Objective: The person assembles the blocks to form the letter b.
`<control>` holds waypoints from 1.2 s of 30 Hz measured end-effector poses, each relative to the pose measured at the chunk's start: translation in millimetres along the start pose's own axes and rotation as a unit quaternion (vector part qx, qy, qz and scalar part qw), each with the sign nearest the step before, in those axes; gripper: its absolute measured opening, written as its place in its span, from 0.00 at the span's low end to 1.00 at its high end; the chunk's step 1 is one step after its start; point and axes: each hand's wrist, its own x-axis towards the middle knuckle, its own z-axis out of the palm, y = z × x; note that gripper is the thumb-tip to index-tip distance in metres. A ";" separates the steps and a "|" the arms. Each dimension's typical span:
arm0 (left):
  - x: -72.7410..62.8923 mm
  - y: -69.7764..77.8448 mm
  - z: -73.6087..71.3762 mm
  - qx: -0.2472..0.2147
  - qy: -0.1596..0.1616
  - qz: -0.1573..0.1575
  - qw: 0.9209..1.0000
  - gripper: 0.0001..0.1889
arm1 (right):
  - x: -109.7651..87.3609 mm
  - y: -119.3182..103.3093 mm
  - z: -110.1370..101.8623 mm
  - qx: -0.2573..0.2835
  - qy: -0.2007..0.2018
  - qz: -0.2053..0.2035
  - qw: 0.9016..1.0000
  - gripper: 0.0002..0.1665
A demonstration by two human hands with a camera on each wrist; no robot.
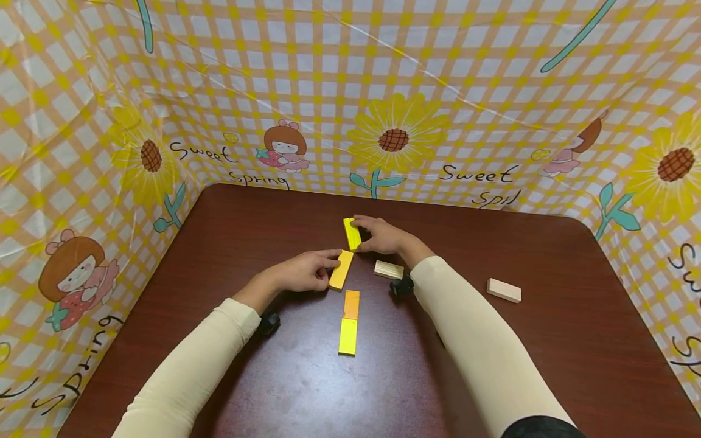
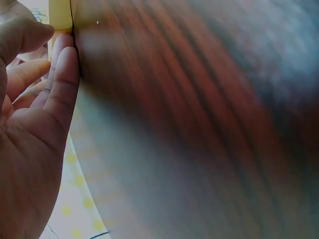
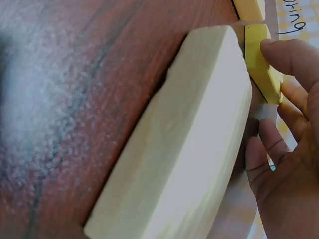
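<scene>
My left hand [image 1: 303, 271] pinches an orange-yellow wooden block [image 1: 342, 271] from its left side, index finger at the far end and thumb near the close end. Just beyond it, my right hand [image 1: 383, 236] holds a bright yellow block [image 1: 351, 234] between thumb and fingers from the right. The near end of the yellow block almost meets the far end of the orange-yellow one. In the left wrist view, fingertips overlap the pale yellow block [image 2: 61, 15] at the top left corner. A thumb lies on the yellow block [image 3: 256, 62] in the right wrist view.
Closer to me, an orange block [image 1: 352, 304] and a yellow block [image 1: 347, 336] lie end to end. A plain wood block [image 1: 387, 269] lies beside my right wrist, another [image 1: 504, 291] farther right. Checked, flowered cloth [image 1: 323, 79] walls surround the brown table [image 1: 263, 219].
</scene>
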 end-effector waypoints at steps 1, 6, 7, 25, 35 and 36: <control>0.9 0.4 0.2 0.003 0.000 0.001 1.000 0.28 | -0.3 1.0 0.1 0.000 0.004 0.003 1.000 0.43; 4.8 3.1 1.5 0.005 0.003 0.004 1.000 0.27 | -1.9 6.1 2.1 0.006 0.021 0.015 1.000 0.43; 5.4 4.0 1.7 0.003 0.004 0.003 1.000 0.26 | -2.1 6.9 2.6 0.007 0.023 0.017 1.000 0.43; 18.8 12.5 10.0 -0.006 0.025 -0.003 1.000 0.24 | -7.1 11.9 9.4 0.009 0.058 0.017 0.998 0.40; 20.8 16.1 11.9 0.004 0.030 0.001 1.000 0.23 | -11.2 12.9 11.1 0.008 0.063 0.011 0.998 0.40; 20.9 16.1 12.0 0.003 0.030 0.000 1.000 0.23 | -11.8 12.8 11.3 0.009 0.063 0.011 0.998 0.40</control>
